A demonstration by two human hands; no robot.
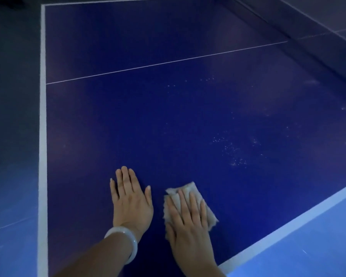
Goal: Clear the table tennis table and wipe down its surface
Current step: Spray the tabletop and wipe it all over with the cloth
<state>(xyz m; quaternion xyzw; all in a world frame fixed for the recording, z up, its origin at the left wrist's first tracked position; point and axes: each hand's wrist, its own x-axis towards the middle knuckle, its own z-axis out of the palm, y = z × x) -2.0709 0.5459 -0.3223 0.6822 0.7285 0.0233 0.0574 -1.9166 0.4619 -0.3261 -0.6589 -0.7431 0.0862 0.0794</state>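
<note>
Two bare hands work on the dark blue table tennis table [168, 116], a flat matte panel with white border lines and one thin white centre line. The left hand [131, 198] lies flat on the surface, fingers straight and together, thumb out to the side; it holds nothing and appears to serve as a brace. The right hand [188, 218] presses flat, fingers extended and slightly spread, on the pale folded wiping cloth [190, 202], which lies on the panel just beside the left hand, near the corner closest to the camera. No finger curls round the cloth; it is kept in place by downward pressure alone.

Procedure, as judged from this view: the step in hand is wiping, and no loose object shows on the visible part of the table.
- Keep the palm and all fingers on the cloth so that it does not slip out or bunch.
- Work in overlapping straight passes toward the pale speckled patches [232, 152] to the right and further out.
- Carry each pass over the white border line [288, 226].
- Refold the cloth when its face is loaded. Whether it is damp cannot be told.

Count:
- hands: two
- cloth: one
- white rigid bangle [126, 240] on the left wrist: one
- centre line: one
- speckled patches: several, exact number unclear
</note>
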